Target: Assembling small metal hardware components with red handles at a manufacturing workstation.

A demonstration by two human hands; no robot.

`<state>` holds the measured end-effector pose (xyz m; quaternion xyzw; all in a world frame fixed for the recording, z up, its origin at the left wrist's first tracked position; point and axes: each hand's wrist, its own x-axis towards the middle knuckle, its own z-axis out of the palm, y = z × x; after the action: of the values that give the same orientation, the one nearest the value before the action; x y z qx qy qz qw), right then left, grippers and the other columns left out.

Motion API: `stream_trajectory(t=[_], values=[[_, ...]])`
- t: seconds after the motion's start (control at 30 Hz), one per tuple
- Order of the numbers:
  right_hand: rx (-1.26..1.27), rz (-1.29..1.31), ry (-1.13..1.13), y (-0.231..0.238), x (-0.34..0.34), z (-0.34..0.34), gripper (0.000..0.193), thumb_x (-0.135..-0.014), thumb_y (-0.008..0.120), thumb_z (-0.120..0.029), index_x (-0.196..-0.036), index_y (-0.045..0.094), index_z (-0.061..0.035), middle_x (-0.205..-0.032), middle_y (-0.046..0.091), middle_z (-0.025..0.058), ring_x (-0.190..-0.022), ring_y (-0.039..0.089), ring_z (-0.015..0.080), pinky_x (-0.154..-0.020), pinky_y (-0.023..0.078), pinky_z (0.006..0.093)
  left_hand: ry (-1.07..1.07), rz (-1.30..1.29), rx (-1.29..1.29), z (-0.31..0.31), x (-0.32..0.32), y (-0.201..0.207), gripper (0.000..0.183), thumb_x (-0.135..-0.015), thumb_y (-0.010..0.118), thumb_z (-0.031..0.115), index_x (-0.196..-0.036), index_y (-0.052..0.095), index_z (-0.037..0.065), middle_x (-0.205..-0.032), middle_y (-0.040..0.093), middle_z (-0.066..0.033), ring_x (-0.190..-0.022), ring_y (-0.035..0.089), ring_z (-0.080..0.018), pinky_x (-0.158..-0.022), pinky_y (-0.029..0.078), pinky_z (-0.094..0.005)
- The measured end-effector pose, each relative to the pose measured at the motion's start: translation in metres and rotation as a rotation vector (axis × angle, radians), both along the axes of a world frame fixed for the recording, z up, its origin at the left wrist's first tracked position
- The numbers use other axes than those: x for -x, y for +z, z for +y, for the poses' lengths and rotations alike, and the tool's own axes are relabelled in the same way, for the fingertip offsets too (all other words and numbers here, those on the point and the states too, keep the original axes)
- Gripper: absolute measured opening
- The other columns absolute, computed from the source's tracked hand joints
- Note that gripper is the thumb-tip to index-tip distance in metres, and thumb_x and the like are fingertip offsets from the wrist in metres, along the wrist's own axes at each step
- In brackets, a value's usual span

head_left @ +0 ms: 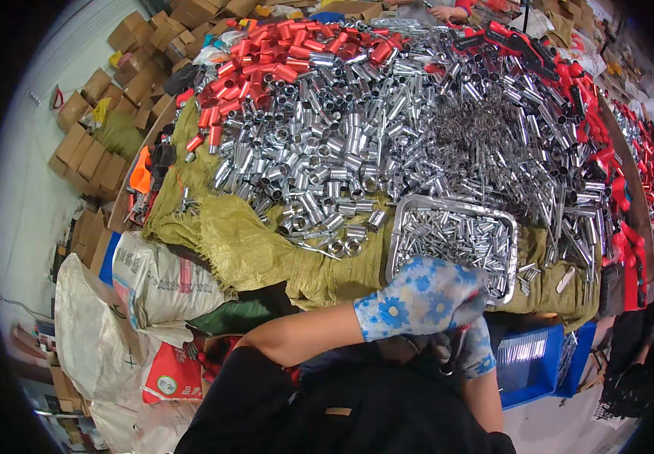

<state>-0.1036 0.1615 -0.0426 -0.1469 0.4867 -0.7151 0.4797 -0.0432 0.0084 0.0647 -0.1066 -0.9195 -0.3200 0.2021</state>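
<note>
Both hands wear white gloves with blue flowers and meet close in front of my body, at the near edge of the table. My left hand (433,295) crosses over from the left with its fingers curled down. Just below it, my right hand (479,349) is closed too, partly covered by the left. A dark, shiny piece shows between them, too hidden to name. Right beyond the hands lies a metal tray (392,261) filled with small silver pins (455,238).
Silver metal tubes (319,166) heap across the table, with red tubes (274,57) at the far left and thin springs (478,136) farther right. Olive woven cloth (243,234) covers the near edge. White sacks (160,280) stand left; blue bins (531,359) sit right. Another person's hand (448,13) shows at the back.
</note>
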Motion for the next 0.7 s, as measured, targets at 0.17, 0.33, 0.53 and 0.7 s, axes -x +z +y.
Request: stream_trajectory(t=[0.17,0.33,0.53,0.7], values=[[-0.288,0.59,-0.125,0.017,0.012,-0.003,0.069,-0.089,0.05,-0.059,-0.125,0.05,-0.0004,-0.089,0.063,0.0057,-0.082,0.059,0.0166,-0.071,0.047,0.0296,0.074,-0.053,0.523,-0.049,0.008,-0.029,0.03,-0.09,0.049,0.019,-0.118,0.056,0.01,-0.1,0.063,-0.0098,-0.066,0.063,-0.0255,-0.051,0.05,-0.0356],[-0.245,0.281,-0.235,0.019,0.032,0.004,0.057,-0.09,0.052,-0.057,-0.109,0.061,-0.0041,-0.082,0.058,0.0022,-0.072,0.053,0.0094,-0.061,0.042,0.0232,0.813,-0.4,0.783,-0.213,0.005,-0.027,0.019,-0.078,0.061,0.016,-0.096,0.064,0.011,-0.1,0.061,-0.0146,-0.092,0.062,-0.0296,-0.079,0.051,-0.0404],[-0.324,0.491,-0.261,0.004,0.047,0.012,0.059,-0.09,0.047,-0.06,-0.114,0.059,-0.0073,-0.055,0.048,-0.0032,-0.039,0.043,0.0075,-0.036,0.033,0.0218,0.72,-0.348,0.669,-0.237,0.005,-0.022,0.033,-0.078,0.061,0.015,-0.111,0.06,0.01,-0.12,0.057,-0.0165,-0.109,0.056,-0.0329,-0.091,0.046,-0.0429],[-0.356,0.476,-0.22,0.022,0.049,0.008,0.056,-0.091,0.054,-0.049,-0.114,0.058,0.0024,-0.084,0.059,0.0027,-0.078,0.049,0.0104,-0.068,0.043,0.0279,0.804,-0.276,0.766,-0.188,0.035,0.043,0.022,-0.088,0.057,0.026,-0.104,0.062,0.012,-0.091,0.067,-0.0139,-0.078,0.065,-0.0316,-0.067,0.052,-0.0437]])
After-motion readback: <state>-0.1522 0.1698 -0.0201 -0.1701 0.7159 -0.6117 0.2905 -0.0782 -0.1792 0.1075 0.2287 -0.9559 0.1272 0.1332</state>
